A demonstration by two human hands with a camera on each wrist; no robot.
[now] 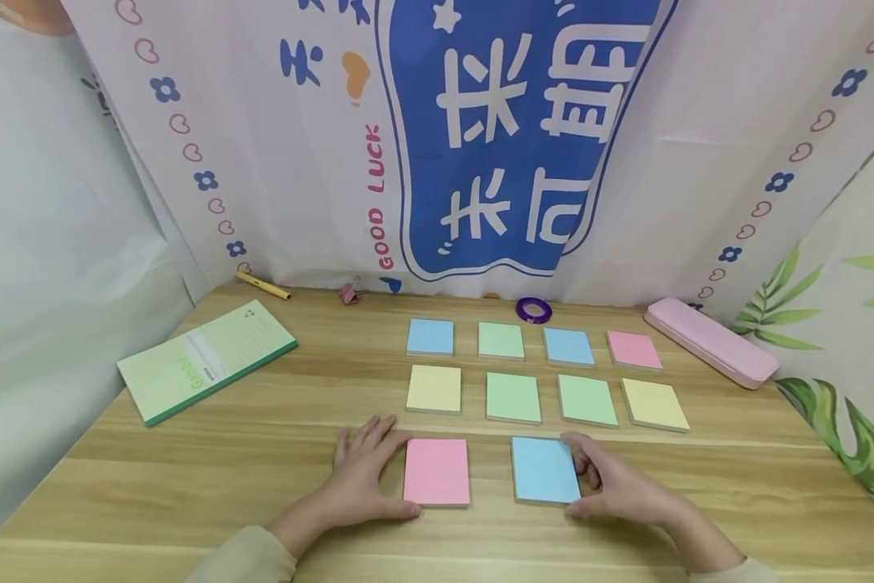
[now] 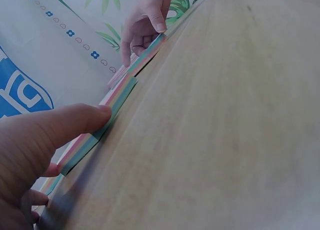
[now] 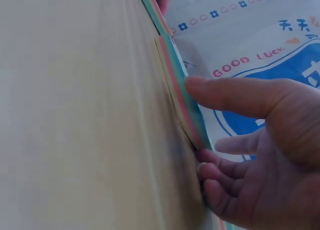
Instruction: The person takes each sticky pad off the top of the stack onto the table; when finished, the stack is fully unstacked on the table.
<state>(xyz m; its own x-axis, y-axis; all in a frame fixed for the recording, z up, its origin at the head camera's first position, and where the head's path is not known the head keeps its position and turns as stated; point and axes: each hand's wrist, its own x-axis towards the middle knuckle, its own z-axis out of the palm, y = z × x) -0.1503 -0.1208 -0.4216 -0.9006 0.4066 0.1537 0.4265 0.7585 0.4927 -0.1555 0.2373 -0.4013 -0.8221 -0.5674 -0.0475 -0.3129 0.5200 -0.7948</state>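
Nearest me on the wooden table, my left hand [image 1: 364, 478] grips a pink sticky note pad [image 1: 437, 473] by its left side, thumb at the near corner and index finger at the far one. To its right, my right hand [image 1: 615, 482] holds a blue sticky note pad [image 1: 545, 471] the same way by its right side. Both pads lie flat with a gap between them. From the left wrist view, the thumb [image 2: 92, 118] presses the pad's layered coloured edge. In the right wrist view the other thumb [image 3: 220, 93] touches the blue pad's edge, lower fingers curled.
Behind are two rows of sticky note pads, including a yellow one [image 1: 433, 389] and a pink one [image 1: 633, 351]. A green notepad [image 1: 206, 360] and yellow pen [image 1: 263, 285] lie left. Farther back are a pink binder clip [image 1: 349, 294], purple tape roll [image 1: 534, 310] and pink case [image 1: 712, 342].
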